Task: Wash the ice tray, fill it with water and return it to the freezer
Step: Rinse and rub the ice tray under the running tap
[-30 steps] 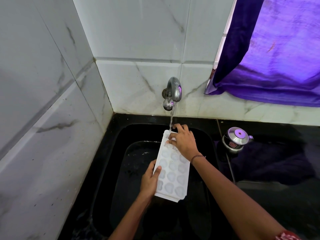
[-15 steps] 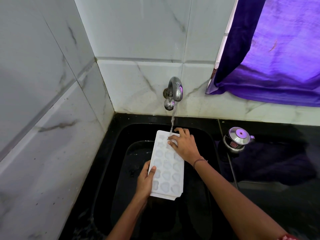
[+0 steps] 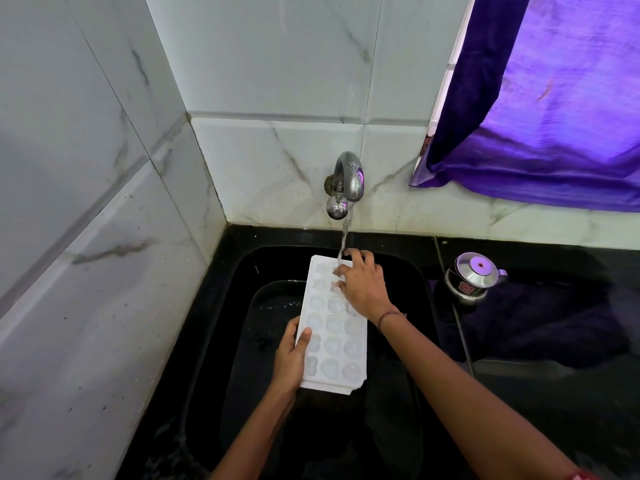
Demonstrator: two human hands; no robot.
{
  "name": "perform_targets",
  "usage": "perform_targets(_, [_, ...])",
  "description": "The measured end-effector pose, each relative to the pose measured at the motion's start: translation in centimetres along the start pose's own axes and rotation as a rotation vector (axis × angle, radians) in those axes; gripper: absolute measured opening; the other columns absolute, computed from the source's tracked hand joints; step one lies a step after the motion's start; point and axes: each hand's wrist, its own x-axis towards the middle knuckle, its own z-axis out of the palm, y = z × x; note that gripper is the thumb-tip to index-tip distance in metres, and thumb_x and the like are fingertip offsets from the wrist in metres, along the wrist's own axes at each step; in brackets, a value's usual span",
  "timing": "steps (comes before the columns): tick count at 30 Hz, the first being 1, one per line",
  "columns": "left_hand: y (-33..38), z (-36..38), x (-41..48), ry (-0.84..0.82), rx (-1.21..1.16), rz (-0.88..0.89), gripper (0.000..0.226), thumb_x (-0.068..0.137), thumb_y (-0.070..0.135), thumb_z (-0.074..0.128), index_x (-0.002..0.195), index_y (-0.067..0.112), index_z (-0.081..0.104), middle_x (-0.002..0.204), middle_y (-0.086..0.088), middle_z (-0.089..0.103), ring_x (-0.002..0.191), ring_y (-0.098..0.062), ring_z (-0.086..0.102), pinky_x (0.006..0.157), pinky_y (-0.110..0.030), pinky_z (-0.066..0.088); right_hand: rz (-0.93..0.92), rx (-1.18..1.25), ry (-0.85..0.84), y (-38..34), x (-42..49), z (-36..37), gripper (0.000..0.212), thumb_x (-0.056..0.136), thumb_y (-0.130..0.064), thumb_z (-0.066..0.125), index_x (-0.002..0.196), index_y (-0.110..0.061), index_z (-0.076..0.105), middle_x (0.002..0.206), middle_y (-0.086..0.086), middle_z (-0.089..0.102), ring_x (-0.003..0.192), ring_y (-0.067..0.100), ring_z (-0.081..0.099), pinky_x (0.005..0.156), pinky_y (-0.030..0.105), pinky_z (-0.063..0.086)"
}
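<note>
Since the earlier frames, the ice tray has swung from a slanted line to nearly straight along the sink's length, and the left hand has slid nearer the tray's near end.

White tray, moulded cavities in three columns, cavities facing up. It is held over the black sink, above the basin floor, far end under the tap. A thin stream of water falls from the spout and lands at the tray's far right corner.

Left hand: grip clamped on the tray's left long edge near the near end. Thumb lies on the top face beside the cavities; fingers wrap under the edge and are mostly hidden.

Right hand: rests palm down on the far right part of the tray, fingers spread and bent, fingertips on the cavities just where the stream arrives. Whether any finger hooks around the far rim, I cannot tell. A thin beaded band sits on that wrist.

Near right corner of the tray shows a small notch in its rim.

Black bench to the right of the sink carries a small steel pot with a lid, well apart from the tray. Purple curtain hangs over the marbled wall tiles at upper right.
</note>
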Motion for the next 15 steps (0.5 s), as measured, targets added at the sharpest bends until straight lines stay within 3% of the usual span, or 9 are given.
perform_targets(3, [0.0, 0.5, 0.0, 0.002, -0.015, -0.005, 0.015, 0.098, 0.018, 0.045, 0.106, 0.028, 0.053, 0.101, 0.004, 0.066, 0.087, -0.011, 0.065, 0.064, -0.018, 0.051, -0.018, 0.008, 0.006, 0.0, -0.1, 0.4, 0.032, 0.097, -0.028, 0.047, 0.128, -0.025, 0.052, 0.151, 0.003, 0.025, 0.139, 0.027, 0.019, 0.108, 0.042, 0.031])
perform_targets(7, [-0.2, 0.4, -0.2, 0.016, -0.021, 0.003, 0.017, 0.097, 0.017, 0.047, 0.109, 0.026, 0.054, 0.1, 0.007, 0.066, 0.088, -0.008, 0.065, 0.064, -0.014, 0.051, -0.017, -0.007, -0.04, 1.5, -0.6, 0.4, 0.034, 0.096, -0.039, 0.042, 0.128, -0.032, 0.051, 0.15, 0.001, 0.027, 0.138, 0.026, 0.02, 0.107, 0.043, 0.028])
perform_targets(15, [0.1, 1.3, -0.1, 0.028, -0.054, 0.004, 0.022, 0.097, 0.017, 0.046, 0.117, 0.019, 0.055, 0.105, 0.002, 0.066, 0.091, -0.011, 0.065, 0.069, -0.019, 0.052, 0.004, 0.034, 0.129, 1.6, -1.2, 0.4, 0.033, 0.096, -0.038, 0.043, 0.125, -0.027, 0.053, 0.144, 0.002, 0.034, 0.129, 0.022, 0.033, 0.097, 0.035, 0.039])
